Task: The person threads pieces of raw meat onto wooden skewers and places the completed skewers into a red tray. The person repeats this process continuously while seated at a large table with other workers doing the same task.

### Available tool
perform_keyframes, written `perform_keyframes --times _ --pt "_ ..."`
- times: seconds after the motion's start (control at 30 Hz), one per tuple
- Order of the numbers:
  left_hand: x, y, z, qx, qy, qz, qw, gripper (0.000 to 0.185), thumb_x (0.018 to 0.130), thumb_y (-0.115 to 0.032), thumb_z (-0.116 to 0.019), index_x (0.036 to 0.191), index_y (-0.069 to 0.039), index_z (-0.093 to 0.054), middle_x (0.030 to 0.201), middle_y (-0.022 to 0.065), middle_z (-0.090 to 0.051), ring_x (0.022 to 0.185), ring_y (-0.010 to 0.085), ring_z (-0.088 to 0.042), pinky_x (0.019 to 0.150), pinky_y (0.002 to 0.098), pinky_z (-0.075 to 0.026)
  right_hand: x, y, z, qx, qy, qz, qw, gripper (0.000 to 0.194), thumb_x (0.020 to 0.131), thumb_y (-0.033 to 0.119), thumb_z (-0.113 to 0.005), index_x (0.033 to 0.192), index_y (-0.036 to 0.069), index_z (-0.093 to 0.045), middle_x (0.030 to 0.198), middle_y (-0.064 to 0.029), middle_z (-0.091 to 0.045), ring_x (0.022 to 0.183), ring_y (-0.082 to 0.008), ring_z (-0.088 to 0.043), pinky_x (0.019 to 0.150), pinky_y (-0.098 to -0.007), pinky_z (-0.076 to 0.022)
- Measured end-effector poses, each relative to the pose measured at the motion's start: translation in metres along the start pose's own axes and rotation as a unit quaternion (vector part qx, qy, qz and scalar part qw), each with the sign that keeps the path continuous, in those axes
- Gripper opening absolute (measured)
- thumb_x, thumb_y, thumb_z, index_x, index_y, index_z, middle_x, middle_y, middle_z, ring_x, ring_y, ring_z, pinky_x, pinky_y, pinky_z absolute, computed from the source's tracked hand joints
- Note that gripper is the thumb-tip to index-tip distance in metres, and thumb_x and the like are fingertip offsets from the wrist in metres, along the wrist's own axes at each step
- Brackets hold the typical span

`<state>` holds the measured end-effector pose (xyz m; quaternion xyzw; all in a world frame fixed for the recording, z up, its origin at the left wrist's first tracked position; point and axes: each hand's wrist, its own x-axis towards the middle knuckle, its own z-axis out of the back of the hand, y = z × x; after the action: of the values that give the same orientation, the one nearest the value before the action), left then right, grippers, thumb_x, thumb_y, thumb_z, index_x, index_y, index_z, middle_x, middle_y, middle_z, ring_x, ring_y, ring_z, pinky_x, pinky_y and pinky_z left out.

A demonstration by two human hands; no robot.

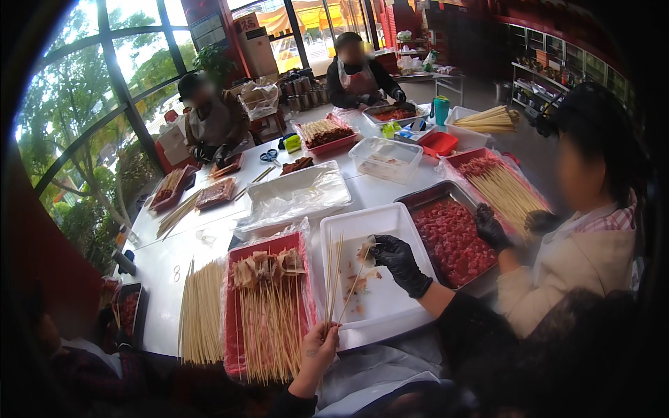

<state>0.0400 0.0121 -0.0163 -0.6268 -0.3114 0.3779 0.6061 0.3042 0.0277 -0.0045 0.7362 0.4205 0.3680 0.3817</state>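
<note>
My left hand (318, 347), bare, holds several thin bamboo skewers (334, 282) upright at the near edge of a white plastic tray (384, 308). My right hand (401, 261), in a black glove, pinches a pale, thin piece of food (365, 251) over that tray, at the tip of one skewer slanting up from my left hand. A few scraps (359, 285) lie on the tray's bottom. Left of it, a red tray (308, 292) lined with plastic film holds many skewers with folded pale pieces (266, 269) at their far ends. Loose bare skewers (201, 313) lie beside the red tray.
A metal tray of diced red meat (452, 237) and a red tray of skewers (502, 183) are at the right, near a co-worker's gloved hands (491, 227). A film-lined white tray (298, 193) and a clear plastic box (385, 159) stand beyond. Other co-workers sit around the table.
</note>
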Motion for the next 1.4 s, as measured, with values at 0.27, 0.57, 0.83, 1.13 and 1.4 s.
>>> perform_keyframes --times 0.27,0.57,0.83,1.13,1.4 --pt "-0.002 -0.013 -0.002 -0.018 0.006 0.029 0.999 0.011 0.092 -0.01 -0.051 0.094 -0.001 -0.057 0.06 -0.0014 -0.048 0.045 0.0046 -0.04 0.04 0.0189 -0.03 -0.004 0.002 -0.007 -0.251 0.028 0.133 0.958 0.035 0.086 -0.001 -0.056 0.121 -0.003 -0.053 0.108 -0.0101 -0.063 0.094 -0.0126 -0.06 0.084 -0.0256 -0.0491" --pt "0.004 -0.011 -0.006 -0.028 0.005 0.012 1.0 0.012 0.091 -0.01 -0.052 0.094 0.0 -0.057 0.061 -0.0011 -0.049 0.048 0.0047 -0.042 0.042 0.0196 -0.032 -0.008 0.009 -0.015 -0.212 0.03 0.131 0.968 0.047 0.087 0.0 -0.056 0.131 -0.003 -0.041 0.099 -0.0076 -0.065 0.088 -0.0123 -0.061 0.075 -0.0242 -0.051" --pt "0.004 -0.005 -0.003 -0.014 0.016 -0.025 0.999 0.011 0.092 -0.009 -0.05 0.095 -0.001 -0.058 0.058 -0.0021 -0.048 0.043 0.0036 -0.04 0.039 0.0183 -0.029 -0.002 0.015 -0.013 -0.055 0.075 -0.046 0.995 0.034 0.082 0.003 -0.063 0.115 -0.001 -0.055 0.088 -0.0034 -0.064 0.079 -0.0097 -0.061 0.071 -0.0228 -0.05" --pt "0.01 -0.001 -0.003 0.013 -0.001 -0.029 0.999 0.01 0.092 -0.007 -0.05 0.096 0.001 -0.057 0.059 -0.0019 -0.048 0.047 0.004 -0.042 0.042 0.0188 -0.031 -0.002 0.018 -0.008 -0.059 0.099 -0.085 0.99 0.028 0.079 -0.001 -0.064 0.106 -0.003 -0.061 0.094 -0.0072 -0.066 0.084 -0.0125 -0.063 0.078 -0.0249 -0.0511" --pt "0.012 -0.005 -0.006 0.01 -0.015 -0.042 0.999 0.011 0.092 -0.006 -0.05 0.096 0.001 -0.056 0.06 -0.0016 -0.048 0.048 0.004 -0.041 0.043 0.0189 -0.031 0.0 0.011 -0.012 -0.111 0.1 -0.073 0.986 0.04 0.073 0.003 -0.072 0.111 -0.001 -0.059 0.091 -0.0044 -0.067 0.077 -0.0078 -0.062 0.062 -0.0193 -0.0476"
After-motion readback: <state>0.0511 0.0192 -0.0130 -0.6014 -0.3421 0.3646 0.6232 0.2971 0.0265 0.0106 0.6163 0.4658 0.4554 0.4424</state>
